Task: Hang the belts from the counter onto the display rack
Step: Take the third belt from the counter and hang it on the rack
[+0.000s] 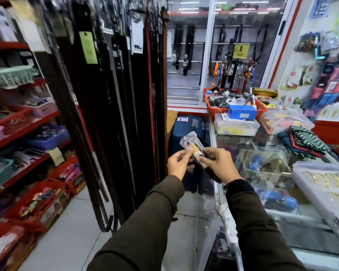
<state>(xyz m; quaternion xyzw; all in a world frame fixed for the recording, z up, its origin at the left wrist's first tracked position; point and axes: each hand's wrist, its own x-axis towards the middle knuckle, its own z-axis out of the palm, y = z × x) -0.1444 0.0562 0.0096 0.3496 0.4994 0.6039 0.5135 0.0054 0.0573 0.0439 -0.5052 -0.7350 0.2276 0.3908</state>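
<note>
both hands meet at the lower centre of the frame, the left hand [178,163] and right hand [219,164] each pinching a plastic-wrapped dark belt [192,148] whose clear wrapper end sticks up above the fingers. it is off the glass counter [243,142] at right and not yet on the display rack [114,79], which fills the upper left and centre with many belts already hanging. so i judge this 1 still needs lifting to a hook; whether more belts wait on the cluttered counter i cannot tell.
</note>
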